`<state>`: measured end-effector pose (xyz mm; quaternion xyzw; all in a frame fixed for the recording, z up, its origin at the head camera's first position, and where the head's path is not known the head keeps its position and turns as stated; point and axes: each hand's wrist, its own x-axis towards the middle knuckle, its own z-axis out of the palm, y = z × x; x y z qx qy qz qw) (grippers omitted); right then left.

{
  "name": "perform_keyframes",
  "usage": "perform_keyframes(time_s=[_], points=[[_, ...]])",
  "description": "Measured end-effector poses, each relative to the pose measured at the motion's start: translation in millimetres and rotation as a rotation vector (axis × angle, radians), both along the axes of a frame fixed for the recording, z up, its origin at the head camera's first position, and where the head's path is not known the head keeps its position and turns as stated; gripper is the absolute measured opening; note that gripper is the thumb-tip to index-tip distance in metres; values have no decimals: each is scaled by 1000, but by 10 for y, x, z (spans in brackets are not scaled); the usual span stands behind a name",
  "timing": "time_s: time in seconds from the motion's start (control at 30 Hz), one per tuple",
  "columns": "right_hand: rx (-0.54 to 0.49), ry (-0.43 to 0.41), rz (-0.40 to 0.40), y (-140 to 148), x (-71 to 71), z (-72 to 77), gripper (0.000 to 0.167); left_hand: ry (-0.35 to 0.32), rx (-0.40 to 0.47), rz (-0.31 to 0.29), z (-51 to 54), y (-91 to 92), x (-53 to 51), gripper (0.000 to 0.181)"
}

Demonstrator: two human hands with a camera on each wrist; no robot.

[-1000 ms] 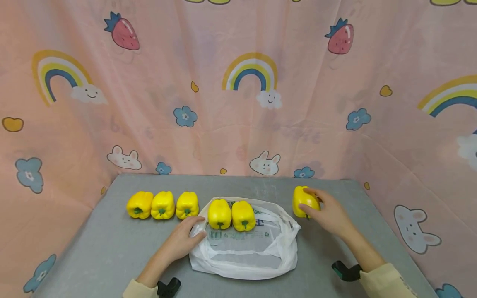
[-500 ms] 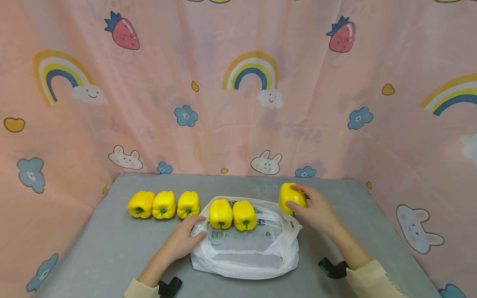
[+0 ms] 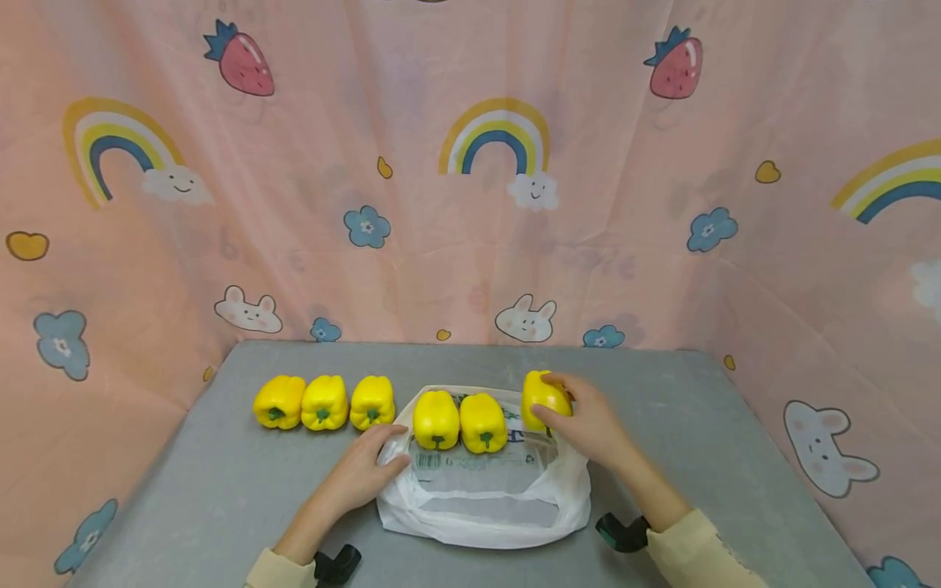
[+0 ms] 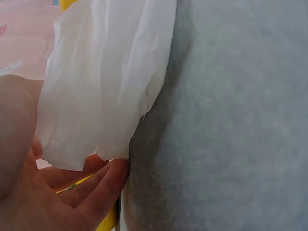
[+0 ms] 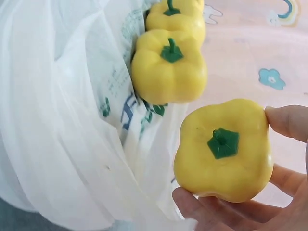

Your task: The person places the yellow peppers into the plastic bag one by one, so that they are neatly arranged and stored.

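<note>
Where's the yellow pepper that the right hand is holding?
In the head view, the held pepper, gripped by the right hand, appears at the far right of the white bag's opening, right of two other peppers.

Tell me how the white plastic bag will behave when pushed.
The white plastic bag will probably crumple, since its rim sags in creases. Its walls look like thin film, so it may tear easily. The two yellow peppers within its rim may pin the far side, so the near side could bunch first.
</note>
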<state>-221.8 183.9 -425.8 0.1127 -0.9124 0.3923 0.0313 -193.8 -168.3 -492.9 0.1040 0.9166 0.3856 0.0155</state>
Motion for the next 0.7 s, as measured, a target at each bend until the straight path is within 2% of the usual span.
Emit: perform_keyframes(time_s=[0.27,0.7], points=[[10,-49,1,-140,-20,-154,56,-4,-7,-2,-3,-1,-8,44],[88,-67,-19,-274,-56,-328,56,-4,-5,-3,-9,-12,-6,45]])
